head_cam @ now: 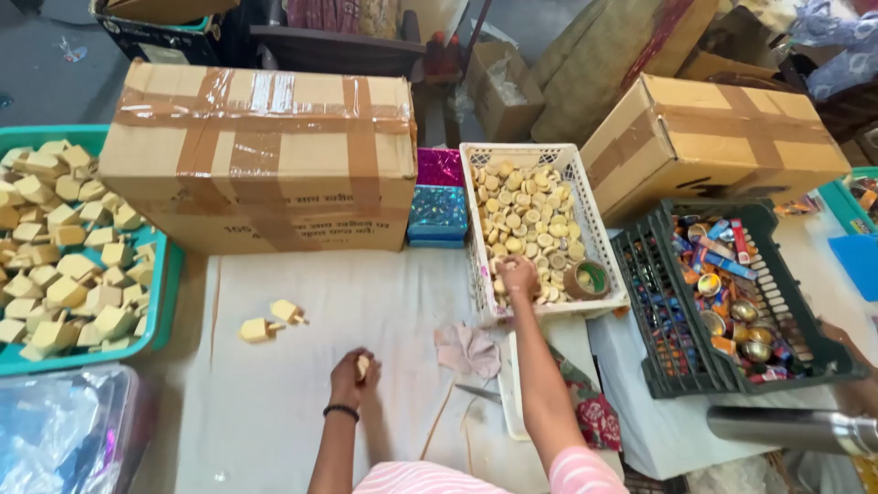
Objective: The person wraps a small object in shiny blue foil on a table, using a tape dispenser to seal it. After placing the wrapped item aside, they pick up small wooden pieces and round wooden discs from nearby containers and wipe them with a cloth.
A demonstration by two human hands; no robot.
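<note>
On the white sheet [302, 366], left hand [352, 375] pinches a half-hidden disc [362, 366]; right hand's [518, 274] grip in the crate [476, 229] unclear.

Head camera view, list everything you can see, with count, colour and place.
Cardboard boxes: several, brown, along the back.
Wooden pieces: many, pale yellow, in teal tray at left; two loose on white sheet.
Round discs: many, tan, in white basket.
Tape roll: one, basket corner.
Black crate: one, holds colourful items, right.
Glitter boxes: two, pink and blue, centre.
Left hand: holds a pale piece.
Right hand: in the basket.
</note>
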